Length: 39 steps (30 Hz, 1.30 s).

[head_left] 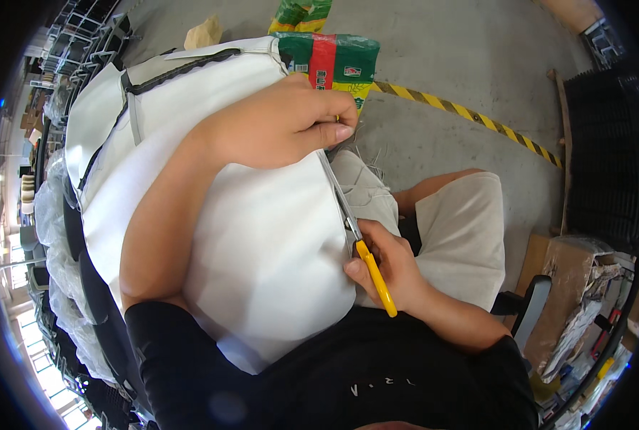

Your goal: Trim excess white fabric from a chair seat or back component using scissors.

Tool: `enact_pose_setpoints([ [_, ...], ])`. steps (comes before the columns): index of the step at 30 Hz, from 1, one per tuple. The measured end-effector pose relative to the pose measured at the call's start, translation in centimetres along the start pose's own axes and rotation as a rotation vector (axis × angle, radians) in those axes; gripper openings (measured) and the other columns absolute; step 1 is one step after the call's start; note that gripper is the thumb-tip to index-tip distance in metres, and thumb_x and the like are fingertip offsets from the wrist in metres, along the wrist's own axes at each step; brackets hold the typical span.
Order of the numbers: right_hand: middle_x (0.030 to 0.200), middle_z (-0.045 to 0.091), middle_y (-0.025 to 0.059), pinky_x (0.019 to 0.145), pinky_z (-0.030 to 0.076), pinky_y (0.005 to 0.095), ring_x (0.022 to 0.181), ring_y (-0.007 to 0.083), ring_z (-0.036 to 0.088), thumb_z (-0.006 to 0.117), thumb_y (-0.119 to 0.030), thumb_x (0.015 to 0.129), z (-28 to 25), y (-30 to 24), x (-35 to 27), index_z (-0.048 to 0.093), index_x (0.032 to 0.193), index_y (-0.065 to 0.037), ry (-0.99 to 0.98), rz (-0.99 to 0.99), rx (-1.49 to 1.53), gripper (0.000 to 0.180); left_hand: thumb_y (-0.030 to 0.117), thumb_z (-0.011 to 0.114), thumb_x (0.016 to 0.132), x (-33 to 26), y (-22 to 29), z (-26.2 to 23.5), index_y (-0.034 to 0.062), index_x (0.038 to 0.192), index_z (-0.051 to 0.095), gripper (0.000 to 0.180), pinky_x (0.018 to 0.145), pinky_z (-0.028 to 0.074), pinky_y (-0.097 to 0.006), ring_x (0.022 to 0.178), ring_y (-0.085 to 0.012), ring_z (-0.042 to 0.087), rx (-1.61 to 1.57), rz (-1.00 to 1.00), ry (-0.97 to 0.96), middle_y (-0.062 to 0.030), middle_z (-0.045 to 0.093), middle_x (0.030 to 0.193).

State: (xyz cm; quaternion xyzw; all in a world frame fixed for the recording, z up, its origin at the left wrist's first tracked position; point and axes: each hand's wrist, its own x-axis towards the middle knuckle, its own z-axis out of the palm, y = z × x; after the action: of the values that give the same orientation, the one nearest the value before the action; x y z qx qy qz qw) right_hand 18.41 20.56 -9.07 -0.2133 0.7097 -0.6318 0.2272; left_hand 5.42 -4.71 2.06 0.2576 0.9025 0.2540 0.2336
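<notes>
A large white leather-like cover (262,251) with black trim along its far seams lies across my lap. My left hand (283,123) reaches over it, thumb and forefinger closed at its right edge; the other fingers are mostly hidden. My right hand (399,271) holds yellow-handled scissors (374,272) at the cover's right side. Their grey blades point up along the edge, and the tips end just below my left hand. Loose threads (378,163) hang over my trouser leg beside them.
Beyond the cover lies a green, red and yellow printed sack (359,57) on the grey floor. Yellow-black tape (470,113) crosses the floor. Stacked black items (609,143) and a worn cardboard box (570,287) stand at right, near a black armrest (534,308). Plastic-wrapped goods (54,244) line the left.
</notes>
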Motion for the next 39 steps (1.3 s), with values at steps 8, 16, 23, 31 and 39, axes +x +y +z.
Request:
enact_pose_setpoints([
  [8, 0.08, 0.063, 0.0111, 0.06, 0.047, 0.0301, 0.063, 0.0163, 0.057, 0.082, -0.029, 0.093, -0.3, 0.7, -0.3, 0.06, 0.127, 0.004, -0.004, -0.043, 0.073, 0.052, 0.024, 0.075, 0.093, -0.7, -2.1, -1.5, 0.0077, 0.083, 0.072, 0.019, 0.085, 0.044, -0.04, 0.083, -0.0287, 0.058, 0.248, 0.321, 0.258, -0.0042, 0.065, 0.076],
  [16, 0.085, 0.066, 0.0168, 0.066, 0.053, 0.035, 0.069, 0.0279, 0.065, 0.084, -0.03, 0.09, -0.1, 0.5, 0.7, 0.059, 0.127, 0.003, 0.061, -0.073, -0.088, 0.056, 0.027, 0.08, 0.089, -0.2, -2.5, -1.5, 0.0064, 0.071, 0.069, 0.029, 0.078, 0.042, -0.04, 0.078, -0.0257, 0.055, 0.157, 0.232, 0.292, -0.005, 0.06, 0.068],
  [23, 0.085, 0.067, 0.0174, 0.069, 0.054, 0.0381, 0.072, 0.03, 0.067, 0.079, -0.031, 0.094, 0.0, -1.6, 2.5, 0.056, 0.13, 0.002, 0.054, -0.029, -0.132, 0.054, 0.028, 0.074, 0.095, -0.1, -2.8, -1.1, 0.0044, 0.068, 0.064, 0.037, 0.076, 0.041, -0.04, 0.073, -0.0271, 0.051, 0.136, 0.218, 0.276, -0.0074, 0.054, 0.064],
  [31, 0.086, 0.069, 0.019, 0.067, 0.055, 0.0381, 0.071, 0.0308, 0.068, 0.083, -0.041, 0.09, -0.4, -0.8, 2.4, 0.06, 0.126, 0.003, 0.159, -0.207, -0.264, 0.061, 0.024, 0.071, 0.095, 0.0, -2.4, -1.1, 0.0023, 0.068, 0.063, 0.036, 0.075, 0.041, -0.041, 0.07, -0.0279, 0.05, 0.117, 0.171, 0.269, -0.0091, 0.053, 0.062],
  [39, 0.083, 0.068, 0.0176, 0.066, 0.055, 0.038, 0.069, 0.0287, 0.068, 0.084, -0.04, 0.089, -0.9, -1.2, 2.5, 0.061, 0.124, 0.005, 0.092, -0.106, -0.202, 0.061, 0.021, 0.071, 0.094, 0.1, -2.6, -1.2, 0.0012, 0.065, 0.061, 0.036, 0.075, 0.041, -0.041, 0.07, -0.0291, 0.05, 0.125, 0.148, 0.272, -0.0104, 0.055, 0.063],
])
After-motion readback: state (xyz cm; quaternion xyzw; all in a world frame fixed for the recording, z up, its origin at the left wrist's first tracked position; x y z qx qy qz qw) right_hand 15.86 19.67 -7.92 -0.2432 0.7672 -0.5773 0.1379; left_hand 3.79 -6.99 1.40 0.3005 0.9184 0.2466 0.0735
